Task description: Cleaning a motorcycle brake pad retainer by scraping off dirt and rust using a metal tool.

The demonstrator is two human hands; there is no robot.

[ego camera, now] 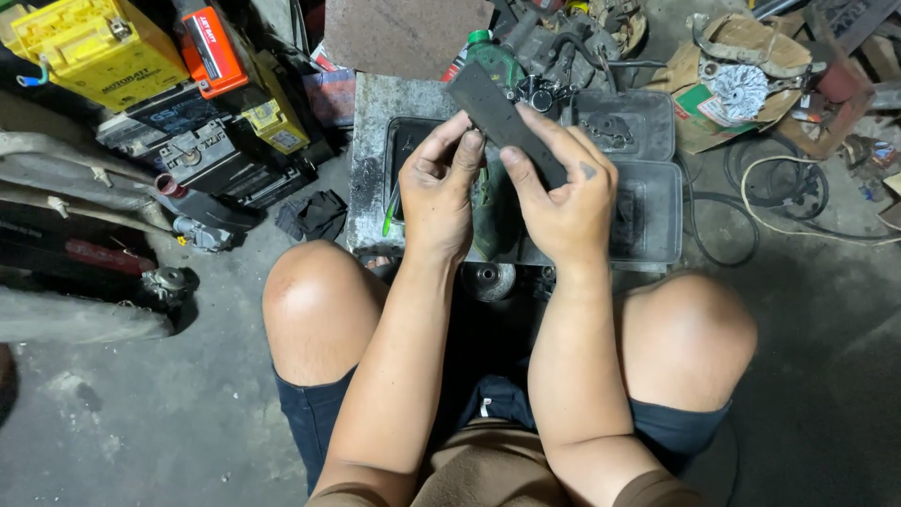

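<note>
Two hands, left hand (439,192) and right hand (563,202), grip the dark flat strip (502,117) between them.

Top left of your view: boxy yellow plastic battery case (94,47), orange rectangular battery with white label (210,47) beside it. Top right: torn brown cardboard packaging (741,84).

Single view: head-worn camera, looking steeply down and forward over the wearer's own forearms and knees. Sitting close, it is taking in both hands (507,188) at upper centre, a tray (657,225) just beyond them, and floor clutter spreading toward the top edge.
</note>
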